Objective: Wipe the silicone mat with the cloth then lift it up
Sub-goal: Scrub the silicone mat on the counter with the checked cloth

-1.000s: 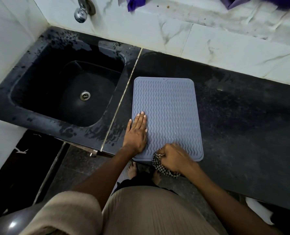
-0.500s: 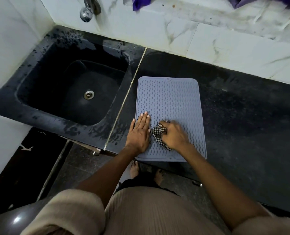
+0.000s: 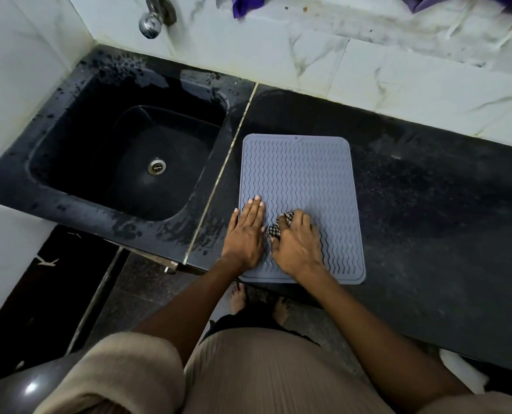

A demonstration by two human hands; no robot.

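Head view: black stone bench point(image 3: 428, 219) against white marble-look wall tiles, with a wet black sink point(image 3: 123, 162) set in at left and a chrome tap point(image 3: 150, 23) above it. A grey-blue rectangular silicone mat with wavy ridges point(image 3: 302, 174) lies flat on the bench just right of the sink seam, its near edge at the bench front. Left hand point(image 3: 244, 234) is flat, fingers straight, pressing the mat's near-left corner area to pin it. Right hand point(image 3: 298, 246) is curled round a bunched black-and-white checked cloth point(image 3: 278, 227), pressing it on the mat's near-left part, right beside the left hand. Purple fabric point(image 3: 244, 7) hangs at the top edge.

Step in hand: the wipe, judging by cloth on mat and mat pinned. Lift not started; all edges look flat on the bench. Far half of the mat looks unwiped from here, can't confirm. Next probably calls for strokes toward the far edge, keeping the pin, then a grip on an edge or corner to peel it up.
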